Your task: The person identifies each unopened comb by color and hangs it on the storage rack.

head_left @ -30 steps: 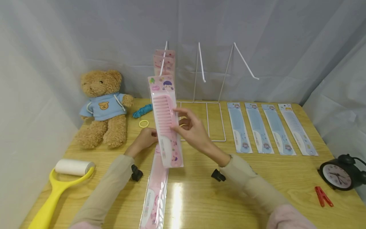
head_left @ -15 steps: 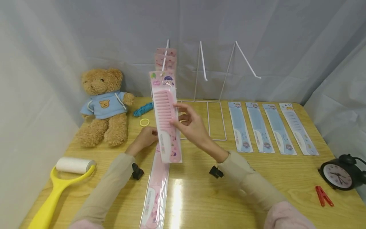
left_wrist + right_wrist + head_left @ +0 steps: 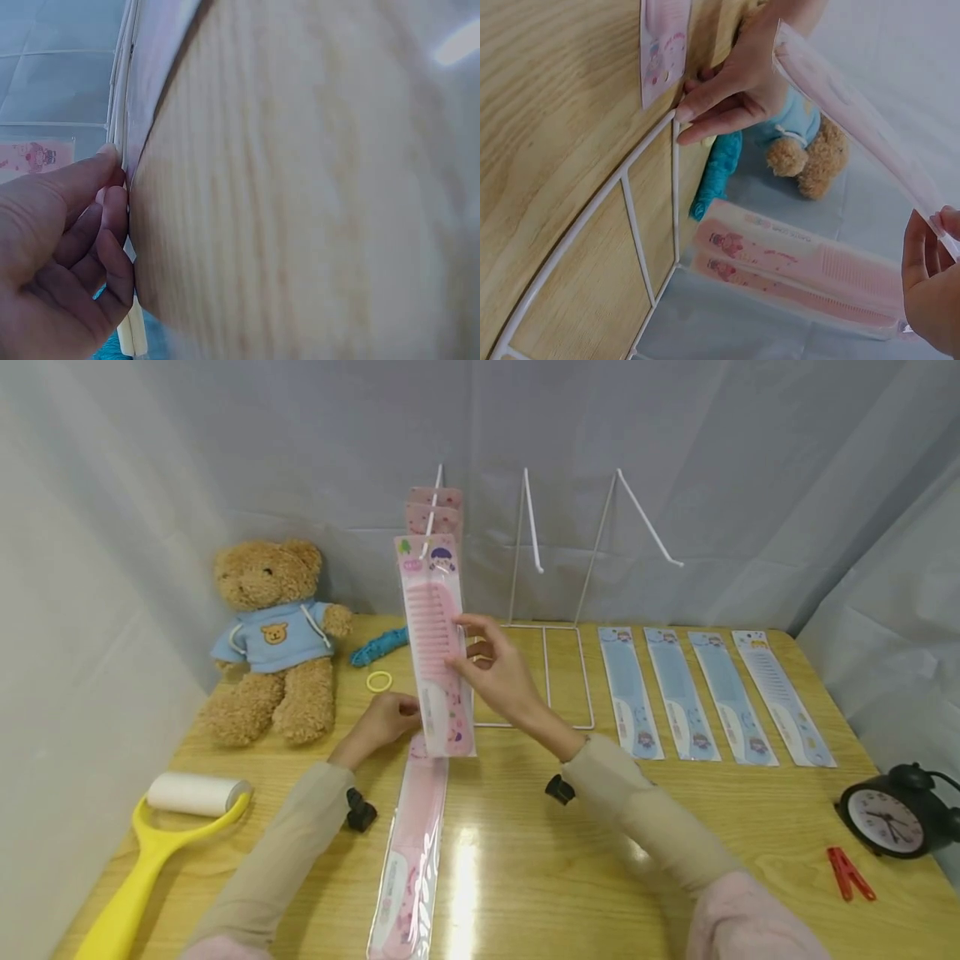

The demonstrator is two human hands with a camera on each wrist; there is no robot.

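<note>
Comb [image 3: 438, 643] in its pink pack stands upright at the rack [image 3: 525, 610] hook, pinched in my right hand [image 3: 495, 672]; two hang already, one lies on the bench [image 3: 675, 827]. My left hand [image 3: 382, 722], fingers relaxed, steadies the rack's base.

Head view overhead, wrist views close

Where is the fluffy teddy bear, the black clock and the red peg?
Brown plush teddy bear in blue hoodie [image 3: 264, 635], head view, its hoodie chest.
Round black alarm clock [image 3: 885, 820], head view, its dial.
Red plastic clothes peg [image 3: 847, 873], head view, its middle.
</note>
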